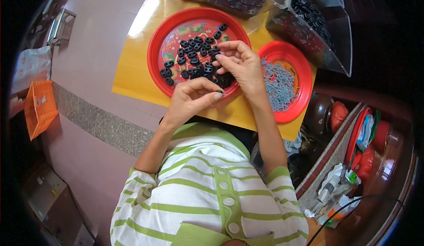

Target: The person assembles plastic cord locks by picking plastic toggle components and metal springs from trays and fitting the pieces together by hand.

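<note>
Over the front rim of a red round tray (155, 71), my left hand (191, 99) pinches a small black plastic piece (219, 92) between thumb and forefinger. My right hand (242, 65) is over the tray's right side, its thumb and fingers drawn together in a pinch. Dark pieces lie right at those fingertips, so whether one is gripped is hard to make out. Many loose black oval pieces (191, 54), each with two holes, are scattered and heaped on the tray's patterned bottom. Part of the heap is hidden under my right hand.
Right of the tray, a smaller red plate (304, 96) holds a pile of thin grey screw-like pins (279, 89). Clear plastic bins (304, 34) of dark parts stand at the yellow table's (132, 76) far side. An orange bag (40, 109) is at the left; shelves with bags are at the right.
</note>
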`<state>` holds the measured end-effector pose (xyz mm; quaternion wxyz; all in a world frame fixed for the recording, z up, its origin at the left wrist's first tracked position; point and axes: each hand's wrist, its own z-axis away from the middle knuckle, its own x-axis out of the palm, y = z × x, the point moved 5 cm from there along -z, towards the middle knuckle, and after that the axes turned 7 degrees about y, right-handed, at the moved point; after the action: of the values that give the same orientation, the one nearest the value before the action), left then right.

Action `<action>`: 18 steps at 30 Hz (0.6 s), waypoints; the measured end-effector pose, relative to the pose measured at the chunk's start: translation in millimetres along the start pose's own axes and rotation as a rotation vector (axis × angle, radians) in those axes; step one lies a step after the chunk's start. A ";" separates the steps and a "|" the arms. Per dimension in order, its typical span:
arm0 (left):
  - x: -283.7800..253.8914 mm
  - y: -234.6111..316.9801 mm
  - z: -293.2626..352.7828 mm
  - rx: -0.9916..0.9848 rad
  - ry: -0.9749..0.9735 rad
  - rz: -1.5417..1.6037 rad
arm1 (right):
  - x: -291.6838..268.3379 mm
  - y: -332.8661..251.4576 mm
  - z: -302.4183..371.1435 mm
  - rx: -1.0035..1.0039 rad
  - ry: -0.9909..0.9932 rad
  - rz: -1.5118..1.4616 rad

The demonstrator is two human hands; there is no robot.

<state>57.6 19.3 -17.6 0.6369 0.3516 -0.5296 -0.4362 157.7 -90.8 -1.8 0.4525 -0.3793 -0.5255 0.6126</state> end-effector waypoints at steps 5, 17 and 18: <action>-0.6 17.8 -3.7 0.138 0.127 0.121 | -13.8 -6.4 23.7 0.073 0.006 -0.251; 28.5 19.8 -9.7 0.119 0.243 0.160 | -34.2 -17.7 51.6 -0.118 0.169 -0.132; 29.6 18.8 -9.6 0.107 0.235 0.132 | -35.9 -23.0 53.4 -0.146 0.187 -0.046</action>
<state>72.1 -1.3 8.5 0.7021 0.3981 -0.4960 -0.3203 122.0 -140.2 29.1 0.4846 -0.4544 -0.5327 0.5244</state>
